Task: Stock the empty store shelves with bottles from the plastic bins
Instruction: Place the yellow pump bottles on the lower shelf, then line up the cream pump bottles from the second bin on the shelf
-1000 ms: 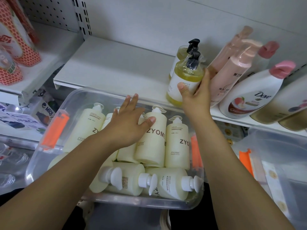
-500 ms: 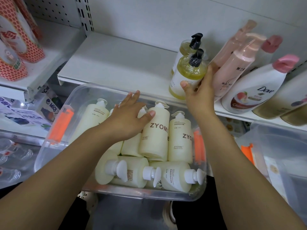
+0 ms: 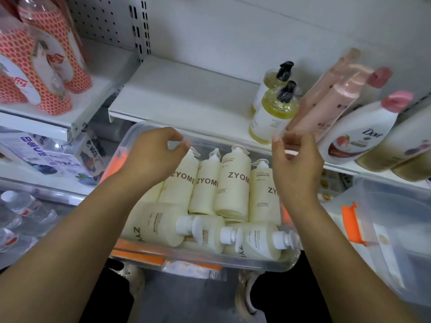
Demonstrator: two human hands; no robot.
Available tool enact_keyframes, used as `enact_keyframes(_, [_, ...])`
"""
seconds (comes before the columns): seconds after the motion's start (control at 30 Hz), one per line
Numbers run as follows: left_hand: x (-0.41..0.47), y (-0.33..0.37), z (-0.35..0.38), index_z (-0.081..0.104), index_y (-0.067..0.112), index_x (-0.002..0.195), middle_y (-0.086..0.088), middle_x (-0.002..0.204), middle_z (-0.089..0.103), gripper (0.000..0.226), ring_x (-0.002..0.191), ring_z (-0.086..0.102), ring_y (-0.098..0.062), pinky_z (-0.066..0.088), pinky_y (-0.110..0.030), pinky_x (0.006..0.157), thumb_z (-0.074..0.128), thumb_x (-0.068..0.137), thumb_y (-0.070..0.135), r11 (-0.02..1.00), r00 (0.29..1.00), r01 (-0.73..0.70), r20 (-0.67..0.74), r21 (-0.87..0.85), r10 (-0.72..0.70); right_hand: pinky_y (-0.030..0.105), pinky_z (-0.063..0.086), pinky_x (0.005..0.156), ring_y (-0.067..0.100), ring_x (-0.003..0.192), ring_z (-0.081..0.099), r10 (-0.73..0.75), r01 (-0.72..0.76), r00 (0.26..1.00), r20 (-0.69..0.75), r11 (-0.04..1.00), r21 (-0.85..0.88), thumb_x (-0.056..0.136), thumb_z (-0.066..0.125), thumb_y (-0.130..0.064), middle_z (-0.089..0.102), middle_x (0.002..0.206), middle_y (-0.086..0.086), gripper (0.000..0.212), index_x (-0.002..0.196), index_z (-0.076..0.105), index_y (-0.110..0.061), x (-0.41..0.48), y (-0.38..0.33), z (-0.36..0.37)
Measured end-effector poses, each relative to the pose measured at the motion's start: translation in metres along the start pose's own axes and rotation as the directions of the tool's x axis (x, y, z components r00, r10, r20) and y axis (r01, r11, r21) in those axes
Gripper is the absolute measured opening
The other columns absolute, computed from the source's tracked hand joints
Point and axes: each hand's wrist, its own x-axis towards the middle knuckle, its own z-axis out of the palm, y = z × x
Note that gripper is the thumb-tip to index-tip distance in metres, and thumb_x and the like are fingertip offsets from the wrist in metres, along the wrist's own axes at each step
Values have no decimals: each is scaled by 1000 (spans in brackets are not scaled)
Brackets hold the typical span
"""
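Your left hand (image 3: 151,159) is over the far left part of the clear bin (image 3: 210,261) with its fingers curled. Thumb and fingertips close narrowly on the white pump head of the leftmost cream bottle (image 3: 180,183), which remains inside the bin.

Your right hand (image 3: 296,166) is raised over the bin's far right corner. Its fingers are loosely bent and it holds nothing. The fingertips are just beside the base of the front yellow bottle (image 3: 272,113); blur prevents saying whether they touch.

The bin sits below the front edge of the white shelf (image 3: 186,94). It holds the cream bottles (image 3: 231,183), all marked ZYOME: four lean side by side in the far row, and three lie flat in the near row with pump heads pointing right.

On the shelf, the front yellow bottle stands upright at the near edge, right of centre, and a second yellow bottle (image 3: 271,82) stands directly behind it. Both have black pumps. Pink bottles (image 3: 335,103) stand just right of them, then a white Dove bottle (image 3: 363,134) with a pink cap. The left part of the shelf is bare.

A second bin (image 3: 391,206) with an orange latch (image 3: 352,222) sits at the near right. Red-patterned bottles (image 3: 46,66) stand on the adjoining shelf at far left.
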Motion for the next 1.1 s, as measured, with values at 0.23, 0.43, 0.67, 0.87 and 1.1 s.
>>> enact_keyframes(0.23, [-3, -15, -3, 65, 22, 121, 1, 98, 67, 40, 81, 58, -17, 41, -28, 69, 53, 95, 50, 994, 995, 87, 37, 63, -89, 28, 42, 69, 12, 92, 53, 359, -151, 801, 479, 895, -419, 85, 62, -66, 56, 96, -10, 60, 118, 57, -15, -9, -27, 23])
enact_keyframes(0.43, [-13, -13, 14, 71, 28, 107, 10, 107, 72, 28, 105, 61, -11, 46, -29, 89, 60, 92, 49, 998, 988, -43, 144, -49, 50, 44, 57, 89, 23, 100, 69, 439, -212, 701, 562, 880, -424, 66, 76, -62, 72, 104, 1, 46, 91, 63, -25, -1, -26, 46])
enact_keyframes(0.67, [2, -14, 1, 68, 22, 108, 0, 105, 71, 27, 84, 67, -19, 54, -32, 79, 61, 94, 44, 994, 996, 10, 84, -112, -1, 34, 63, 71, 9, 77, 73, 295, -181, 791, 536, 950, -255, 53, 87, -54, 76, 84, -7, 53, 89, 73, -19, 0, -78, 3])
enact_keyframes(0.87, [9, -4, 0, 64, 20, 119, -4, 110, 67, 32, 77, 64, -18, 53, -31, 68, 55, 97, 41, 994, 997, 43, 69, -96, -37, 36, 62, 75, 9, 78, 73, 123, -115, 934, 337, 992, -43, 64, 90, -46, 76, 84, -7, 39, 84, 69, -21, 47, -118, 10])
enact_keyframes(1.1, [22, 1, 6, 62, 15, 119, -4, 118, 64, 36, 106, 59, -23, 49, -38, 89, 50, 99, 43, 993, 997, -51, 66, 102, 44, 24, 52, 65, 12, 80, 69, 42, 0, 974, 220, 982, -189, 45, 81, -68, 70, 92, -3, 77, 100, 68, -15, 94, -97, 80])
